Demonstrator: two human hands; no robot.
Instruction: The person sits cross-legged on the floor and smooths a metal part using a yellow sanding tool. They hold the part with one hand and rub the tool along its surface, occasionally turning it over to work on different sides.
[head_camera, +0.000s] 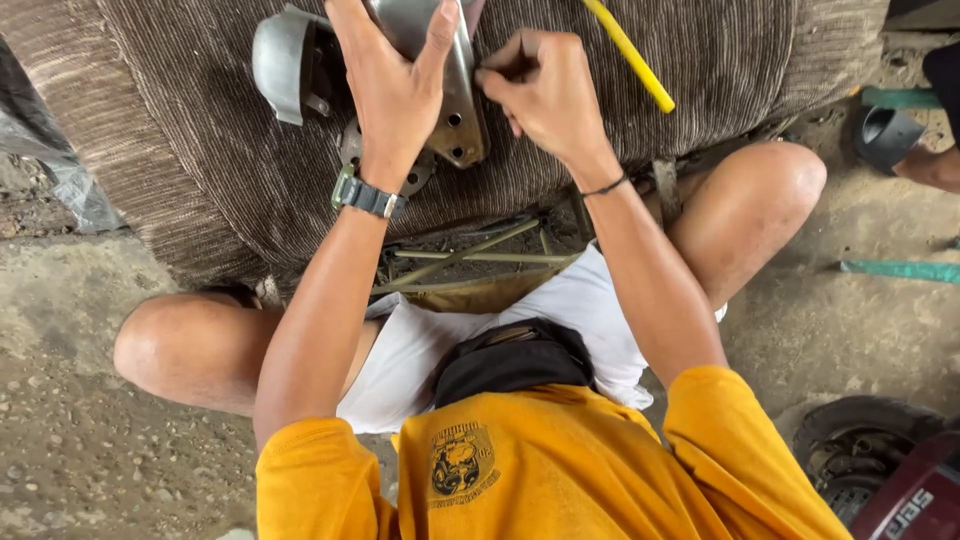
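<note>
Metal bracket (455, 95) half hidden behind hands, top cut off

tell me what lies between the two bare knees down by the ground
In the head view, between the left knee and right knee lie thin metal rods under the striped cushion, and white shorts.

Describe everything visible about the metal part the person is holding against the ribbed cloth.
The metal part is a flat, dull grey plate, scuffed and slightly tarnished, with small round holes near its lower end. It lies on the brown ribbed cloth, running up out of the picture. The left hand spreads over it, fingers pressing its face; the right hand pinches at its right edge. A curved grey metal piece sits beside it.
</note>
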